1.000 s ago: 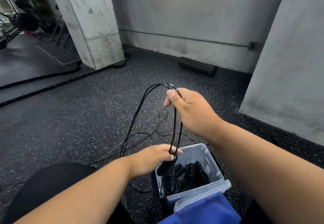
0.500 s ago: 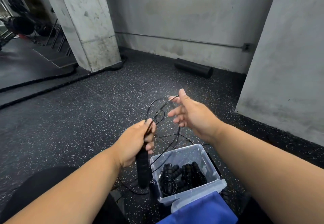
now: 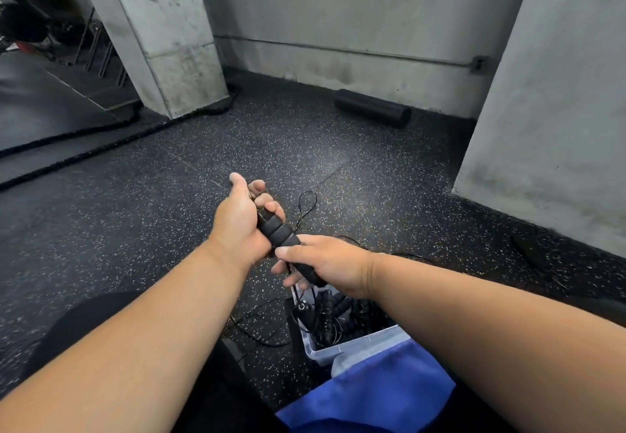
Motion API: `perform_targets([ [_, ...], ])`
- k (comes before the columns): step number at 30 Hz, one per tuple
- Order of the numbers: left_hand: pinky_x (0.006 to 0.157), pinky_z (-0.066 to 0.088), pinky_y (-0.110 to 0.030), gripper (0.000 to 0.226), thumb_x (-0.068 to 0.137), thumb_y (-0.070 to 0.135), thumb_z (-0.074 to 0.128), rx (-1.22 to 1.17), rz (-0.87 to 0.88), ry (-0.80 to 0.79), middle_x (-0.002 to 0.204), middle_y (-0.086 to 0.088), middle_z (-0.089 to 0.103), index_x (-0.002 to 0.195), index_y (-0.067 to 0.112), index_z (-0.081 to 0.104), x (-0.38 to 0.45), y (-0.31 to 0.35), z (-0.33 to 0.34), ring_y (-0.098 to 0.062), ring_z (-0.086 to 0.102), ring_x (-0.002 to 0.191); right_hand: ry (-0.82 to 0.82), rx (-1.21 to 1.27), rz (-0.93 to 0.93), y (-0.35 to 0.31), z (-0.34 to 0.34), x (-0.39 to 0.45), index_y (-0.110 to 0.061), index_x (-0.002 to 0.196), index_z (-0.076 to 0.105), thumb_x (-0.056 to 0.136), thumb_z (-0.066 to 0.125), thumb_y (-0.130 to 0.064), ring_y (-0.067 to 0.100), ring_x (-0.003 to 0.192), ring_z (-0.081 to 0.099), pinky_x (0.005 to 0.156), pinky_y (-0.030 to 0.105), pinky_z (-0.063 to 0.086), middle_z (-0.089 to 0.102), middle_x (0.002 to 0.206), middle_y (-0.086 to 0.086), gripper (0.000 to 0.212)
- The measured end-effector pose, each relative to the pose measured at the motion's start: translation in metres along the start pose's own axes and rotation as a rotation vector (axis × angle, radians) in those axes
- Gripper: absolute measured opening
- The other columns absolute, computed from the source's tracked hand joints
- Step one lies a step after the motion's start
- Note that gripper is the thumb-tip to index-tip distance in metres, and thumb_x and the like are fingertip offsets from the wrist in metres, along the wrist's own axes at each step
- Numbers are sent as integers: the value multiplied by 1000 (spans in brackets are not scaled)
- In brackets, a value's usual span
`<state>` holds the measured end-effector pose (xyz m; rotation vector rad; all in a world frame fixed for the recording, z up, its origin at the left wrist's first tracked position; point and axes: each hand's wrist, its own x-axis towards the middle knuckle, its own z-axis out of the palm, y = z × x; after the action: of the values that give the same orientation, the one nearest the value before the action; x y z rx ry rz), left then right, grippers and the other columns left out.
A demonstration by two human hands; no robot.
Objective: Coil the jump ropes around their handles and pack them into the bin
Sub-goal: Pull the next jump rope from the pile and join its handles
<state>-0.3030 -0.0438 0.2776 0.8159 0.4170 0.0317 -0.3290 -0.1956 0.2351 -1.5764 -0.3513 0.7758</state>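
My left hand (image 3: pixel 242 221) grips the upper end of a black foam jump rope handle (image 3: pixel 280 233) held tilted above the floor. At the handle's lower end my right hand (image 3: pixel 330 265) closes around it and the thin black rope (image 3: pixel 306 204), which loops out past the hands. Just below my right wrist a clear plastic bin (image 3: pixel 345 348) stands on the floor with several coiled black jump ropes (image 3: pixel 327 314) inside. More loose black cord trails on the floor left of the bin.
Speckled black rubber floor (image 3: pixel 135 229) all around. A black foam roller (image 3: pixel 372 107) lies by the back wall. A concrete pillar (image 3: pixel 162 36) stands at the back left with a thick battle rope (image 3: pixel 101 148) running from it. A grey wall (image 3: pixel 548 94) rises on the right. Blue cloth (image 3: pixel 372 395) lies beside the bin.
My right hand came down from an open pose and closed on the handle's lower end. My left hand raised the handle and tilted it. The rope loop has shrunk.
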Motion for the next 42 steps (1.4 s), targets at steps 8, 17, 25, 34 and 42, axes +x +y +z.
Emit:
perform_targets([
  [8,65,45,-34,72,102,75,24,377,50,-331,77,-2,65,114,15,63,-3,-5,-13,-18,55,68,124,157,-174,-26,-2,3,5,120,60,105,53,-30,15,64,56,61,31,44,64,85,8,38],
  [17,101,47,-42,72,93,79,30,1114,-38,-522,95,-10,75,86,19,69,-3,-70,-58,-21,65,95,258,359,-245,-64,-47,0,-5,126,64,107,49,-42,16,65,57,66,30,46,70,93,11,45],
  [25,73,52,-39,58,104,65,30,992,62,-382,58,0,44,71,18,40,0,-59,-45,-20,47,56,396,265,-203,-59,-67,3,-13,121,68,103,56,-47,19,81,67,79,34,53,76,114,10,40],
  [34,55,43,-29,58,109,62,30,200,-58,-51,59,5,35,68,23,41,15,-25,-25,-13,39,49,108,277,193,-8,-38,5,-9,125,70,102,54,-45,24,92,71,94,39,56,74,112,8,45],
  [42,46,47,-22,54,110,58,33,35,-131,64,59,2,39,76,18,44,16,-28,-27,-12,41,46,-103,413,269,6,-27,5,-13,134,60,104,48,-42,46,119,64,105,58,50,68,128,24,43],
])
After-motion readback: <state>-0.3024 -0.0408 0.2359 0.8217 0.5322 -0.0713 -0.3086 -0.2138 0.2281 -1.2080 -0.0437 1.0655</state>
